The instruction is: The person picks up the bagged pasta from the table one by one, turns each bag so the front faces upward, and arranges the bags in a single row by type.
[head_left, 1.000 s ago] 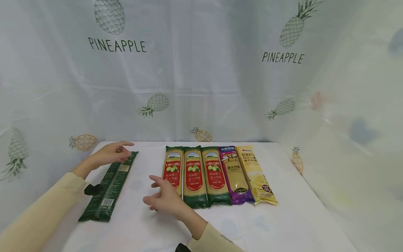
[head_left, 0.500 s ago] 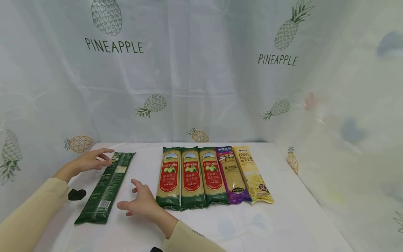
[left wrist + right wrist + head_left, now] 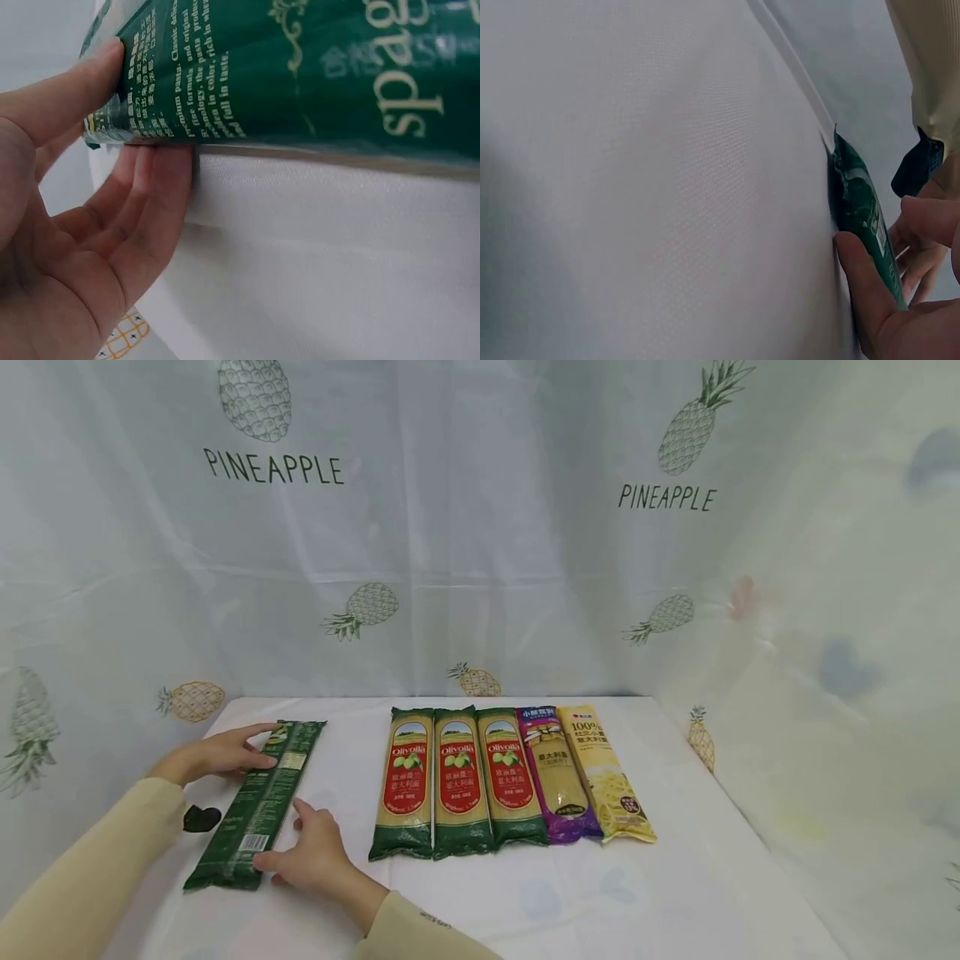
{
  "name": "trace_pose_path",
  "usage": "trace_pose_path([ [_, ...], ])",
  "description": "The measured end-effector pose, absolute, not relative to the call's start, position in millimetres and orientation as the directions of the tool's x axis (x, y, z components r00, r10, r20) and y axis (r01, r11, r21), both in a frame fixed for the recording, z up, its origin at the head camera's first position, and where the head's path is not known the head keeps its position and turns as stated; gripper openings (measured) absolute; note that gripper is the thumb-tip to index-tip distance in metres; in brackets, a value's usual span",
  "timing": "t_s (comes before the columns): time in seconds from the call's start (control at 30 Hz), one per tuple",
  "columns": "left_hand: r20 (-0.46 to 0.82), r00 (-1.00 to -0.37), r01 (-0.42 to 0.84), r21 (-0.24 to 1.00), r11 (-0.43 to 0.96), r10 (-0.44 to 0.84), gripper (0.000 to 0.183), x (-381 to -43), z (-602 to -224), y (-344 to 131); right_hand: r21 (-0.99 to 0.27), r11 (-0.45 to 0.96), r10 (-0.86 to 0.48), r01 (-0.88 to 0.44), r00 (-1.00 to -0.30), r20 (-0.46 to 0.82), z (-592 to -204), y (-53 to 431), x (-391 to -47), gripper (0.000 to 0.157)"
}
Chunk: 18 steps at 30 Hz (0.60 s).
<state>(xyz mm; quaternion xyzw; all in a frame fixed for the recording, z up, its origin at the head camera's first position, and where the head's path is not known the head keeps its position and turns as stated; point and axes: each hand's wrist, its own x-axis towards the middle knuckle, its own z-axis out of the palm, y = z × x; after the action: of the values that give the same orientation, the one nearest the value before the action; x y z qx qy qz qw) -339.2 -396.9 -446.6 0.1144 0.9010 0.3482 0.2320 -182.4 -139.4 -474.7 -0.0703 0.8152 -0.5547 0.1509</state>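
A green spaghetti pack [image 3: 258,806] lies back side up at the left of the table, its barcode toward me. My left hand [image 3: 217,753] pinches its far left edge: in the left wrist view the thumb [image 3: 94,82] lies on the wrapper [image 3: 247,75] and the fingers [image 3: 150,202] bend at its underside. On the near right side is my right hand [image 3: 315,856], its thumb tip at the edge by the barcode and its index finger beside the pack. The right wrist view shows one fingertip [image 3: 851,255] right at the pack's side [image 3: 859,199], the fingers spread.
Three green Olivoilà spaghetti packs [image 3: 462,785] lie side by side mid-table, front up. Right of them are a purple pasta pack [image 3: 558,777] and a yellow pasta pack [image 3: 609,777]. A pineapple-print curtain [image 3: 487,527] hangs behind the white table [image 3: 675,885].
My right hand has moved left from beside the row of packs to the green pack's near right edge. My left hand has gone from above the pack to gripping its far left edge.
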Motion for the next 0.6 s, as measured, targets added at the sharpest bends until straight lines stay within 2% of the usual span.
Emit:
trace_pose_path([
  [0.3,-0.39,-0.874,-0.091,0.72,0.688,0.292,0.097,-336,-449,-380,-0.906,0.424,-0.252,-0.003,-0.961,-0.115,-475,-140,-185,0.08],
  [0.6,-0.351,-0.879,-0.057,0.75,0.659,0.323,0.09,-328,-453,-373,-0.89,0.456,-0.222,0.005,-0.968,-0.119,-472,-135,-186,0.079],
])
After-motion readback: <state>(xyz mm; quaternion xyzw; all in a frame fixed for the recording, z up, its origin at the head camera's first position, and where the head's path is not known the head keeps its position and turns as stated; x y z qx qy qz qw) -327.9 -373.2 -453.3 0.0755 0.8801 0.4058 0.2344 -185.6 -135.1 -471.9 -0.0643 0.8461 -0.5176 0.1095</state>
